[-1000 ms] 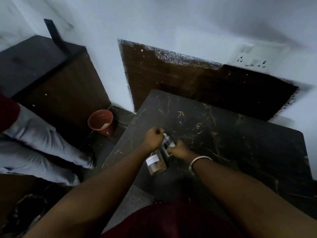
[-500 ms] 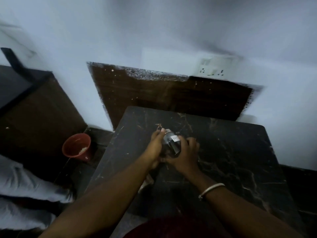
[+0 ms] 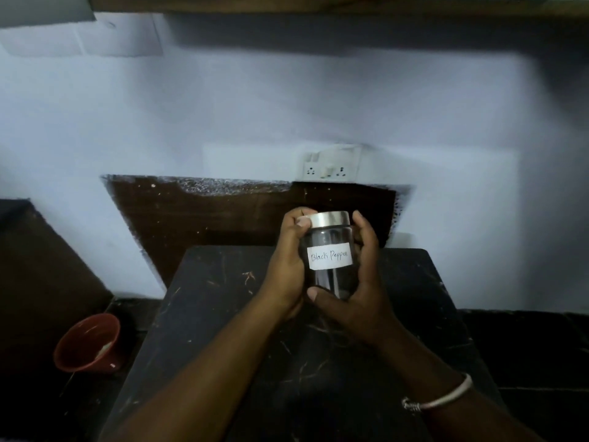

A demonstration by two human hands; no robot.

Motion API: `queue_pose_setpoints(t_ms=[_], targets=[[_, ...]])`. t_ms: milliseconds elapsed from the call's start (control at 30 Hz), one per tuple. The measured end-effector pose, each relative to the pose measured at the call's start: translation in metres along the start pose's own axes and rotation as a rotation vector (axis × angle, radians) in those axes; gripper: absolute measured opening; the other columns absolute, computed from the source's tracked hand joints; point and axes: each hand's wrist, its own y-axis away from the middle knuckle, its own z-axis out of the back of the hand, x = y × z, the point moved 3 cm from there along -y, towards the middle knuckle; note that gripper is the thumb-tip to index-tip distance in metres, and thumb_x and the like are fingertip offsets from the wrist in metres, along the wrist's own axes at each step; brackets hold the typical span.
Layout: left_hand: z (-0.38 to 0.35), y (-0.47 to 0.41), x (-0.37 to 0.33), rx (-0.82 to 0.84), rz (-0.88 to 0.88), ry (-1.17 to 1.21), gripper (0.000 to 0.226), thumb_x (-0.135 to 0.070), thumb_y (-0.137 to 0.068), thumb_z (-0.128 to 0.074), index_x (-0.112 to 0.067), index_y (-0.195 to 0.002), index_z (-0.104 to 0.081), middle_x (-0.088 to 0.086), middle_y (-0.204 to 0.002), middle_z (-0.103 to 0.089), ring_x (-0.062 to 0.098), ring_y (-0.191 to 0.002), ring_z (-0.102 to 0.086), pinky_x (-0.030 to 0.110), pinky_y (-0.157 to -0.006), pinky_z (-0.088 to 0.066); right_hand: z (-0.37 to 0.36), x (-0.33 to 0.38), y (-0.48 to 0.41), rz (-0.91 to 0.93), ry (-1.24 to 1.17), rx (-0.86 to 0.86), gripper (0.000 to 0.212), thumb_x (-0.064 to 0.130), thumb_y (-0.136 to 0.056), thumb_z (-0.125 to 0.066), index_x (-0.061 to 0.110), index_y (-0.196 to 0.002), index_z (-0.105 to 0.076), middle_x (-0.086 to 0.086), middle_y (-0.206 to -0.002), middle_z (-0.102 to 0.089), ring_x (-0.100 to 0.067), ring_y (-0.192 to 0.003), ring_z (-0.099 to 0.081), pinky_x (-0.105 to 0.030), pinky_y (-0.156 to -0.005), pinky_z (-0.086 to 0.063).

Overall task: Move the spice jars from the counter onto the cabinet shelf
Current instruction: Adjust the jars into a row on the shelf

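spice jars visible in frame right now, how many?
1. The Black Pepper jar is upright above the dark counter, held between the left hand and right hand. Others may be outside the view.

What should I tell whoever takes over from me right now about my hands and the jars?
Left hand: holding the Black Pepper jar from its left side.
Right hand: cupping the same jar from the right and below.
Jar: upright, lid on, lifted above the dark counter.
Done: jar picked up.
Left: place it on the shelf overhead. No other jars in view.
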Motion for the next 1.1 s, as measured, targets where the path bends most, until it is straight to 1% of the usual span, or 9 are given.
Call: queue_pose_setpoints(t_ms=[233, 533, 633, 733, 800, 867, 933, 1000, 1100], targets=[[-0.050, -0.013, -0.032, 0.065, -0.088, -0.005, 0.022, -0.034, -0.095, -0.047, -0.021, -0.105, -0.062, 0.017, -0.107, -0.061, 0.033, -0.096, -0.061, 0.043, -0.081, -0.052, 0.033, 0.021, -0.015, 0.081, -0.105, -0.054, 0.118, 0.026, -0.069, -0.081, 0.021, -0.163, -0.010, -0.011, -0.162, -0.030, -0.025, -0.146, -0.044, -0.052, -0.109, -0.051], [-0.099, -0.038, -0.066, 0.173, -0.175, -0.053, 0.023, -0.035, -0.095, -0.046, -0.020, -0.108, -0.056, 0.019, -0.110, -0.061, 0.037, -0.096, -0.063, 0.044, -0.078, -0.052, 0.078, 0.051, -0.044, 0.115, -0.023, -0.081, 0.110, 0.039, -0.071, -0.076, 0.040, -0.161, -0.013, 0.007, -0.162, -0.030, -0.013, -0.146, -0.042, -0.048, -0.113, -0.048], [-0.123, -0.057, -0.092, 0.231, -0.266, -0.117, 0.020, -0.036, -0.095, -0.045, -0.023, -0.106, -0.056, 0.013, -0.104, -0.064, 0.034, -0.092, -0.064, 0.042, -0.074, -0.053, 0.104, 0.075, -0.067, 0.133, 0.054, -0.100, 0.104, 0.047, -0.072, -0.077, 0.057, -0.155, -0.016, 0.018, -0.151, -0.043, -0.002, -0.134, -0.051, -0.028, -0.104, -0.053], [-0.156, -0.090, -0.137, 0.324, -0.449, -0.226, 0.020, -0.041, -0.097, -0.049, -0.032, -0.114, -0.055, -0.005, -0.102, -0.067, 0.014, -0.088, -0.071, 0.030, -0.066, -0.058, 0.142, 0.112, -0.109, 0.203, 0.118, -0.128, 0.106, 0.050, -0.067, -0.081, 0.060, -0.151, -0.016, 0.020, -0.140, -0.055, 0.003, -0.116, -0.063, -0.013, -0.084, -0.055], [-0.179, -0.123, -0.170, 0.315, -0.593, -0.377, 0.026, -0.054, -0.094, -0.051, -0.047, -0.120, -0.052, -0.010, -0.117, -0.065, 0.011, -0.105, -0.070, 0.038, -0.081, -0.061, 0.170, 0.135, -0.147, 0.273, 0.164, -0.174, 0.113, 0.046, -0.068, -0.084, 0.050, -0.156, -0.014, 0.019, -0.136, -0.057, 0.004, -0.114, -0.064, -0.014, -0.082, -0.057], [-0.196, -0.162, -0.203, 0.238, -0.768, -0.598, 0.037, -0.064, -0.094, -0.041, -0.045, -0.126, -0.046, -0.004, -0.129, -0.060, 0.015, -0.115, -0.064, 0.041, -0.095, -0.055, 0.200, 0.153, -0.193, 0.314, 0.221, -0.253, 0.116, 0.034, -0.072, -0.090, 0.043, -0.158, -0.013, 0.021, -0.133, -0.056, 0.006, -0.112, -0.064, -0.015, -0.084, -0.057], [-0.194, -0.206, -0.226, 0.109, -0.918, -0.901, 0.043, -0.062, -0.100, -0.032, -0.034, -0.127, -0.049, -0.001, -0.123, -0.062, 0.014, -0.106, -0.063, 0.035, -0.088, -0.050, 0.227, 0.166, -0.242, 0.293, 0.260, -0.313, 0.120, 0.025, -0.071, -0.091, 0.043, -0.158, -0.011, 0.011, -0.132, -0.057, -0.003, -0.110, -0.066, -0.029, -0.090, -0.060], [-0.181, -0.249, -0.237, 0.012, -0.906, -1.313, 0.047, -0.057, -0.106, -0.029, -0.025, -0.128, -0.055, 0.006, -0.122, -0.066, 0.027, -0.110, -0.064, 0.039, -0.085, -0.048, 0.249, 0.172, -0.292, 0.248, 0.290, -0.349, 0.119, 0.025, -0.070, -0.090, 0.043, -0.158, -0.011, 0.000, -0.131, -0.058, -0.018, -0.109, -0.067, -0.042, -0.091, -0.062], [-0.161, -0.294, -0.234, -0.013, -0.718, -1.790, 0.055, -0.059, -0.105, -0.027, -0.026, -0.136, -0.057, 0.014, -0.128, -0.067, 0.041, -0.119, -0.060, 0.046, -0.093, -0.049, 0.275, 0.164, -0.364, 0.182, 0.394, -0.365, 0.114, 0.024, -0.070, -0.092, 0.034, -0.155, -0.016, 0.003, -0.112, -0.059, -0.024, -0.103, -0.066, -0.046, -0.086, -0.064]])
